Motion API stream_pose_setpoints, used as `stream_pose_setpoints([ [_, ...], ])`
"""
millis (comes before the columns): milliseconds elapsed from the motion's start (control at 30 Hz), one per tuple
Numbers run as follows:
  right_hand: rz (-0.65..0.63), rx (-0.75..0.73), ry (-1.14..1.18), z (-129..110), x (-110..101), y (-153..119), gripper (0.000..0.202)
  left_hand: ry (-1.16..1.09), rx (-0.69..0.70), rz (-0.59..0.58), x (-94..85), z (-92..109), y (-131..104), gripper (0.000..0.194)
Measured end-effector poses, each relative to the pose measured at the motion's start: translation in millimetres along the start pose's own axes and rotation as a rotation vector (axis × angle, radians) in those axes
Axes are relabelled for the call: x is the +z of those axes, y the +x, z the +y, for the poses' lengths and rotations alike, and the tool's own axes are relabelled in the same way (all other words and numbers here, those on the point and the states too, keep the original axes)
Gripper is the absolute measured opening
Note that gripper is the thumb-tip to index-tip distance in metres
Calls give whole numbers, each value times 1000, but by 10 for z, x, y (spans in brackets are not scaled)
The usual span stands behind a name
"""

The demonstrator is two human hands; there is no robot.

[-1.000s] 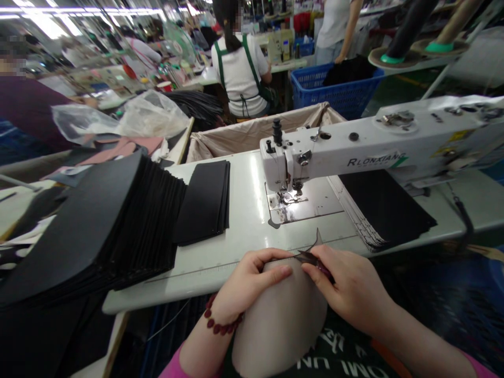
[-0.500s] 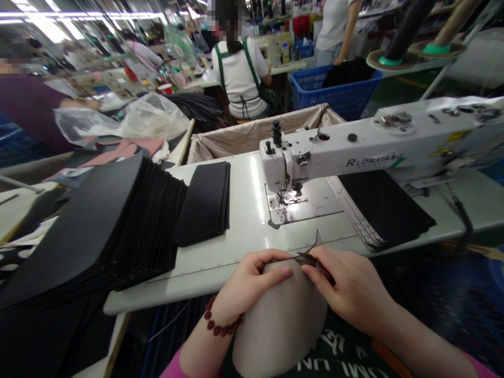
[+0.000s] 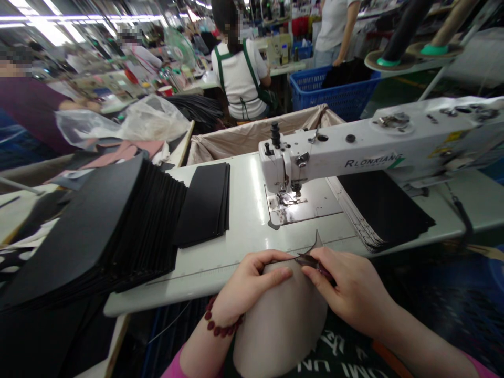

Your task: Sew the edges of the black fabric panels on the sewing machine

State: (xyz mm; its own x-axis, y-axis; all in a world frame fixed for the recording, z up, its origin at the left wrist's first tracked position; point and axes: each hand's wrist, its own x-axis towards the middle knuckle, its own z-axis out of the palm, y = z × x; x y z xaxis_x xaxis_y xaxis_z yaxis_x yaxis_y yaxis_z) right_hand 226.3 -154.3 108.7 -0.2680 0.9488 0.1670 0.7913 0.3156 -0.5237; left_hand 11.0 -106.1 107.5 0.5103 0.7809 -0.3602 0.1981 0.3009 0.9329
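Observation:
A curved light grey piece [image 3: 281, 320] with a dark top edge hangs over the table's front edge, against my apron. My left hand [image 3: 255, 278] pinches its upper edge between thumb and fingers. In my right hand [image 3: 342, 278] is a small dark cutting tool [image 3: 321, 268], its tip at the piece's edge. A thin dark strip [image 3: 317, 240] sticks up beside my right fingers. Behind my hands stands a white sewing machine [image 3: 334, 152], its needle area lit.
A tall stack of black pieces [image 3: 90, 210] and a smaller black stack [image 3: 205, 202] lie left on the table [image 3: 248, 205]. Another black stack [image 3: 381, 205] lies under the machine arm. Farther back are a cloth-lined bin [image 3: 244, 139], a blue basket [image 3: 334, 92] and several people.
Both my hands, the grey piece and the tool look nearly unchanged. In the background, a person at the left and the seated person in the green apron have shifted their heads slightly.

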Motion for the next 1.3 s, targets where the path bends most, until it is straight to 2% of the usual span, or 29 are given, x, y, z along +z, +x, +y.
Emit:
stream_pose_setpoints([
  [600, -26, 15, -14, -4, -14, 23, 18, -3, -7, -7, 11, 17, 11, 26],
  [733, -15, 16, 55, 28, 24, 32, 18, -62, -23, -13, 38, 2, 28, 24],
  [867, -41, 99, 310, 77, 71, 49, 18, -131, -63, -16, 62, -35, 45, 23],
  [1067, -180, 335, 1063, 86, 310, 10, 30, -152, -47, -8, 92, 1, 12, 21],
  [1133, -184, 367, 1175, 83, 379, -9, 31, -141, -33, -4, 100, 23, 6, 21],
  [1200, -102, 289, 1039, 95, 376, -10, 26, -125, -25, -1, 105, 30, 6, 21],
  [1300, 62, -4, 523, 137, 248, 30, 16, -118, -25, 15, 105, 16, 6, 21],
])
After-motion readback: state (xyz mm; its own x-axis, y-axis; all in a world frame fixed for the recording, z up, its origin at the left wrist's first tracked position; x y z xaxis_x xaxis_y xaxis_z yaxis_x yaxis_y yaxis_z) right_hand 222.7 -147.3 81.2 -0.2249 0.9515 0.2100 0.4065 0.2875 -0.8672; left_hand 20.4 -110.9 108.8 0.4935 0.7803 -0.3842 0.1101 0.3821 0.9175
